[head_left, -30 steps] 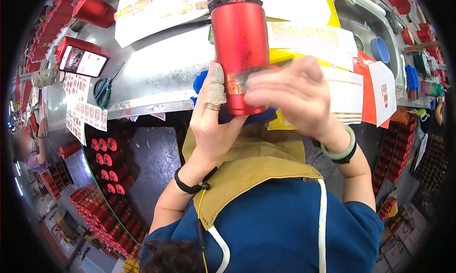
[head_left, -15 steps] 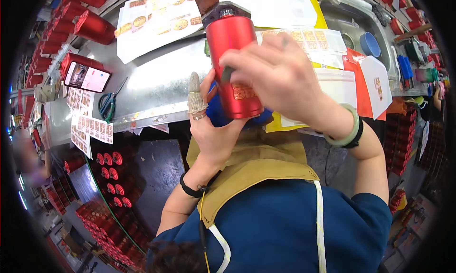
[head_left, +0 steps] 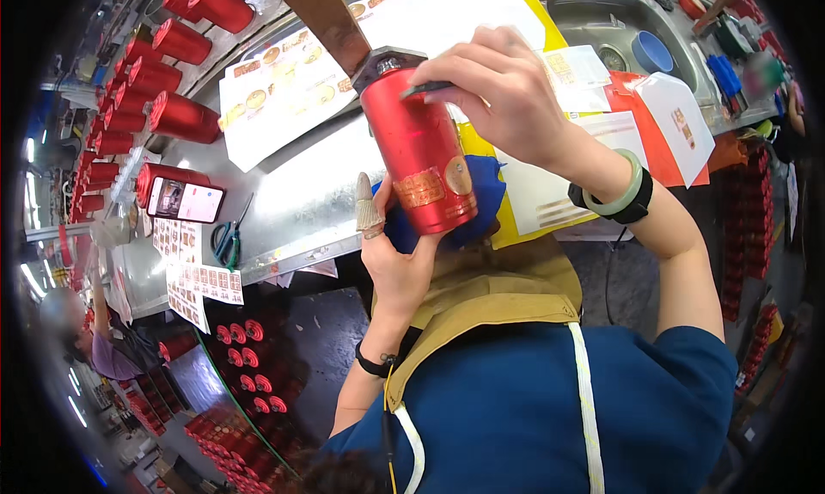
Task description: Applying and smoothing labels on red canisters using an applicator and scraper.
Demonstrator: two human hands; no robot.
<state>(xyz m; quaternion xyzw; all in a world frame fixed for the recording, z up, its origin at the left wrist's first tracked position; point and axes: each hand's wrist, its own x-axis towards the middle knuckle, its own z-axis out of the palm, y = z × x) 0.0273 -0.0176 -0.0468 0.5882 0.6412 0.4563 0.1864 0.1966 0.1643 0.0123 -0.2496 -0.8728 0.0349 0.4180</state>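
Note:
A shiny red metal canister (head_left: 411,137) is tilted in front of me, its far end against a dark holder (head_left: 365,71) on a brown arm. Gold stickers, one rectangular (head_left: 421,190) and one round (head_left: 459,176), sit near its close end. My left hand (head_left: 397,270) cups that end, with a ribbed cover (head_left: 368,208) on one finger; its fingers are partly hidden under the canister. Closed around a small dark flat scraper-like piece (head_left: 430,88), my right hand (head_left: 511,98) is at the canister's upper part. Blue cloth (head_left: 488,193) lies beneath the canister.
Sheets of gold stickers (head_left: 284,85) cover the metal bench. Left of me are a phone (head_left: 185,200), scissors (head_left: 227,245) and red canisters (head_left: 185,118). To the right stand a sink (head_left: 601,30) with a blue bowl (head_left: 652,52) and a red sheet (head_left: 636,116).
The canister has turned, bringing the round gold sticker into sight. My right hand has moved up along it with the dark piece. The whole view has shifted and rotated slightly.

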